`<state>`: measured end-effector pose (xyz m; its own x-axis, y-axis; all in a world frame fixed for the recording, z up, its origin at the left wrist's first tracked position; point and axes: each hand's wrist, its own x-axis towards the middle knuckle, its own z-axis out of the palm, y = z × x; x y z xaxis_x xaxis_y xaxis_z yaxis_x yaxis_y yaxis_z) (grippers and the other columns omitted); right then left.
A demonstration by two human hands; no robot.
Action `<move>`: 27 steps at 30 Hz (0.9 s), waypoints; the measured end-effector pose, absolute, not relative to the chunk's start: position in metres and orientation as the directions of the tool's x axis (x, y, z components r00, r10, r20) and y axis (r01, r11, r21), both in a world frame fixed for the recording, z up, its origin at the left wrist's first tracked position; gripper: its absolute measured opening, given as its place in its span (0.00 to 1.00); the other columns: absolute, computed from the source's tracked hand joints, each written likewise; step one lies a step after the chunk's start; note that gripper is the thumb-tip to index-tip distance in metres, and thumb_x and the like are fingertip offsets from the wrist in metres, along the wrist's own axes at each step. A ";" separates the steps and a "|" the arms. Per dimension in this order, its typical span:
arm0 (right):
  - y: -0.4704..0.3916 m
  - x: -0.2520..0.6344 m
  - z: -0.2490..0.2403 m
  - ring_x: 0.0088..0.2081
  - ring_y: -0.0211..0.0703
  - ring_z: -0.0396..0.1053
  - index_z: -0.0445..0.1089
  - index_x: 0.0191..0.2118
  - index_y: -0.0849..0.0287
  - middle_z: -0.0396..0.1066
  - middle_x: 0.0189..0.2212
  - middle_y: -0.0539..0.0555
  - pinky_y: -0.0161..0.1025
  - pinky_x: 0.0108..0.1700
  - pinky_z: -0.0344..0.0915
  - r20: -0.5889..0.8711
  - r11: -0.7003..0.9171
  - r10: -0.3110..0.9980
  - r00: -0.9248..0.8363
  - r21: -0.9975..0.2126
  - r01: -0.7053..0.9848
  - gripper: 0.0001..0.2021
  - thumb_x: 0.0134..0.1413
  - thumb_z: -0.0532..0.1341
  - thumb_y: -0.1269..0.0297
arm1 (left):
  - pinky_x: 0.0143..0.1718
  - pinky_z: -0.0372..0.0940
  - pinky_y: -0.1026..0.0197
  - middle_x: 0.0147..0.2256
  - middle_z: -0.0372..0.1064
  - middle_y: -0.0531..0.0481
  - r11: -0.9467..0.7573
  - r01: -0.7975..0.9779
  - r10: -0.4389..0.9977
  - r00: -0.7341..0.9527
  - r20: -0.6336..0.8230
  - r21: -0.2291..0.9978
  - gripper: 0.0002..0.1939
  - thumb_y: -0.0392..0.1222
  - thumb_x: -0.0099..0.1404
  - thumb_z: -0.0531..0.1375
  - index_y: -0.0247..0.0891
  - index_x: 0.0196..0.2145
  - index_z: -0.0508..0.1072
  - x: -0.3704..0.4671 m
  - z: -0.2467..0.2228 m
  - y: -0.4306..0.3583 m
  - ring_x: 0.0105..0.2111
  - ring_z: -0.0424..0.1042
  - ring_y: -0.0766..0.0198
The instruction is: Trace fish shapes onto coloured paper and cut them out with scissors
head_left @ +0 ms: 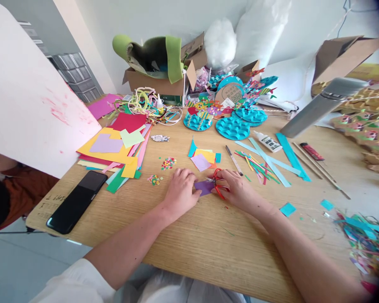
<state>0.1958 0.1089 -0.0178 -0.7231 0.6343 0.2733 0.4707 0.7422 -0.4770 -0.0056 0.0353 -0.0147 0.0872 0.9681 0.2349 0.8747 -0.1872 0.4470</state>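
Near the middle of the wooden table, my left hand (182, 190) has the left edge of a small purple piece of paper (203, 188) between thumb and fingers. My right hand (240, 188) is closed around the orange handles of a pair of scissors (219, 194), whose blades point left over that paper. Just beyond the hands lie a lilac paper square (201, 162) and a yellow paper piece (205, 155). Small piles of coloured paper dots (169, 163) are left of them. A pen (234, 160) rests behind my right hand, beside thin coloured paper strips (262, 170).
A black phone (77, 202) and stacked coloured paper (82, 147) lie left. Blue egg-tray crafts (233, 127) stand at the back. On the right are a glue bottle (268, 141), a grey cylinder (322, 107), sticks (322, 168) and paper scraps (366, 240).
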 end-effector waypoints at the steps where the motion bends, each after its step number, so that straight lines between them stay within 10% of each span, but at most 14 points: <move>1: 0.109 0.196 -0.018 0.42 0.49 0.70 0.63 0.41 0.57 0.73 0.39 0.56 0.45 0.44 0.65 0.274 0.744 0.632 -0.725 -0.474 0.470 0.08 0.54 0.60 0.71 | 0.52 0.62 0.49 0.42 0.68 0.45 -0.188 0.874 0.968 0.088 0.236 0.447 0.12 0.39 0.56 0.67 0.35 0.38 0.74 -0.006 -0.015 0.035 0.46 0.63 0.53; 27: 0.104 0.195 -0.015 0.38 0.47 0.69 0.62 0.38 0.56 0.71 0.34 0.55 0.41 0.40 0.62 0.291 0.772 0.615 -0.733 -0.413 0.483 0.09 0.51 0.56 0.76 | 0.51 0.62 0.50 0.41 0.68 0.45 -0.210 0.863 0.965 0.107 0.239 0.459 0.10 0.37 0.56 0.67 0.35 0.36 0.73 -0.007 -0.017 0.036 0.46 0.63 0.53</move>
